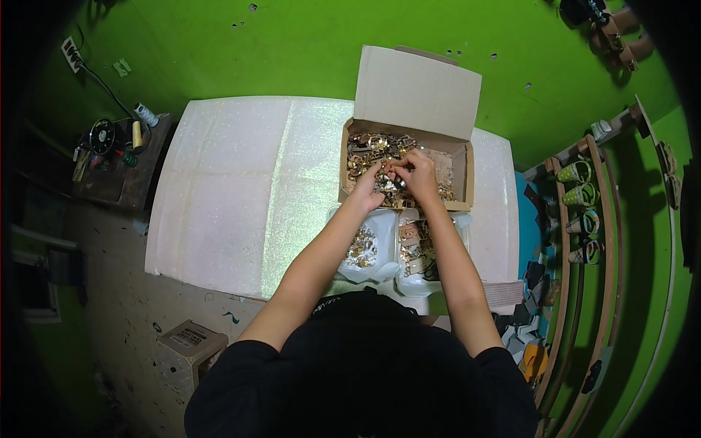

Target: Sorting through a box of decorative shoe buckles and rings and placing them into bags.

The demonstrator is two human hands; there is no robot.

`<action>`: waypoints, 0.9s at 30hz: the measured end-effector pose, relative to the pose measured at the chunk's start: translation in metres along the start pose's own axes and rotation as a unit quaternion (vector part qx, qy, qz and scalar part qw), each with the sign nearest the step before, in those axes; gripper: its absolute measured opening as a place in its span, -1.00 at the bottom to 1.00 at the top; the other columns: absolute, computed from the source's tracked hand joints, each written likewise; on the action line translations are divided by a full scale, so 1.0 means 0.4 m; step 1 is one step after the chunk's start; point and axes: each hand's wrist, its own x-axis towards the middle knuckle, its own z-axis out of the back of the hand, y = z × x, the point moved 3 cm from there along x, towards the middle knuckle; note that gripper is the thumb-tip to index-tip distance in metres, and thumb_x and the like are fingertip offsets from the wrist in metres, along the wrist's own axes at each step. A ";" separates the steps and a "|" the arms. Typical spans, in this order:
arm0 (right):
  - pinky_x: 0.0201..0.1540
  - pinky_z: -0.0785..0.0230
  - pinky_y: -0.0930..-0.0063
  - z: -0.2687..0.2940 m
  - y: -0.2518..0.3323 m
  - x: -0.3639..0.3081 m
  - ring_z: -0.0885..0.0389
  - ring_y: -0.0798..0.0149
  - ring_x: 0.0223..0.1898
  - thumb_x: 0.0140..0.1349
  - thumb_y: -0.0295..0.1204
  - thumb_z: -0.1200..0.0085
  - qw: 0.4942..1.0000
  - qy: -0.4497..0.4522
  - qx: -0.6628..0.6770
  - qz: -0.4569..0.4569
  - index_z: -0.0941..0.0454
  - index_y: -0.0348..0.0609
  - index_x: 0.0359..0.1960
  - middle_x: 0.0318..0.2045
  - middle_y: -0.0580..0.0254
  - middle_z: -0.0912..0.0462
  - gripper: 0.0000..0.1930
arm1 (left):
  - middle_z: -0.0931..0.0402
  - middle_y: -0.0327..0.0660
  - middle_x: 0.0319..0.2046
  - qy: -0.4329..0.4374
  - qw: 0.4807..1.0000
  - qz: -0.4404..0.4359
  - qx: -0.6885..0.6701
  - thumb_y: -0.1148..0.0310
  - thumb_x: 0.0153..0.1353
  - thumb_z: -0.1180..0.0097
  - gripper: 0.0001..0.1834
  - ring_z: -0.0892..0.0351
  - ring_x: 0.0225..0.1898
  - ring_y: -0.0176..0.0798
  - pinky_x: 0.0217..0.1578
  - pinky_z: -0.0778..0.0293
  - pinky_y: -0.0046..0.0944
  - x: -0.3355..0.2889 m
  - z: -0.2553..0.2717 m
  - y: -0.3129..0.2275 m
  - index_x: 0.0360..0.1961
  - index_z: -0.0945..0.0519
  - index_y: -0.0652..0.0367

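Both my hands are over an open cardboard box (469, 175) heaped with small metal fittings (367, 146), gold and silver, that look like buckles. My right hand (419, 175) is closed in a pinch on a small pinkish-tan piece (391, 174). My left hand (366, 190) meets it from the left, fingers curled toward the piece and thumb lower down; what lies in its fingers is too small to make out. Just nearer than the box stand two white plastic-lined containers. The left container (376, 271) holds shiny small parts, the right container (420, 287) tan and dark pieces.
The box's lid (416, 91) stands raised toward the green wall. A glittery white cover (219, 190) lies over the table. Sandals sit on a wooden rack (566, 292) at right. Thread spools (146, 114) stand on a dark side table at left; a carton (191, 339) is on the floor.
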 end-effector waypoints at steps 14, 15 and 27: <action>-0.39 -0.29 0.36 0.014 -0.004 0.004 -0.46 0.08 -0.45 -0.14 -0.46 -0.11 0.998 0.025 -0.054 0.008 -0.53 -0.23 -0.53 -0.53 0.12 -0.47 -0.88 | -0.48 -0.18 -0.33 0.012 0.999 0.000 -0.048 0.25 0.17 0.18 -0.76 -0.48 -0.30 -0.23 -0.19 -0.43 -0.18 0.013 0.006 0.004 -0.24 -0.43 0.14; -0.39 -0.29 0.36 0.015 -0.007 0.002 -0.46 0.08 -0.45 -0.14 -0.46 -0.11 0.998 0.025 -0.054 0.007 -0.53 -0.23 -0.53 -0.53 0.12 -0.47 -0.88 | -0.48 -0.18 -0.33 0.012 0.999 0.001 -0.048 0.25 0.17 0.18 -0.76 -0.48 -0.30 -0.23 -0.19 -0.43 -0.18 0.011 -0.001 0.006 -0.24 -0.43 0.14; -0.37 -0.30 0.47 0.012 -0.016 -0.016 -0.47 0.18 -0.47 -0.10 -0.58 -0.06 0.999 -0.001 -0.023 0.024 -0.54 -0.27 -0.46 -0.50 0.13 -0.48 -0.88 | -0.47 -0.21 -0.46 0.019 0.998 0.006 -0.063 0.27 0.18 0.18 -0.77 -0.47 -0.40 -0.29 -0.28 -0.45 -0.28 -0.006 -0.016 0.003 -0.34 -0.43 0.19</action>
